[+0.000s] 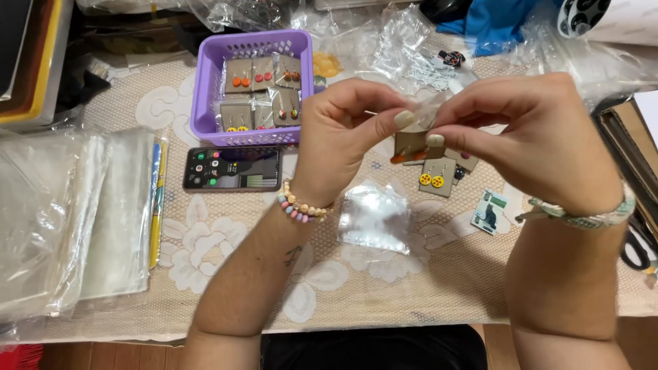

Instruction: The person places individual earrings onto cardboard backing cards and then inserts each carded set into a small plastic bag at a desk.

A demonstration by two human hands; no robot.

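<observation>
Both of my hands are raised over the middle of the lace-covered table point(226, 267). My left hand point(343, 137) and my right hand point(528, 137) pinch the top of a small clear bag point(426, 113) between thumbs and fingers. A brown earring card point(410, 145) with orange earrings hangs in that bag. Below it lie more brown cards, one with yellow round earrings point(433, 178). An empty clear bag point(375, 217) lies flat between my forearms.
A purple basket point(205, 103) of bagged earring cards stands at the back left, a phone point(232, 168) in front of it. A stack of clear bags point(68, 212) and a yellow pen point(156, 205) lie left. A small card point(489, 212) and scissors point(641, 247) lie right.
</observation>
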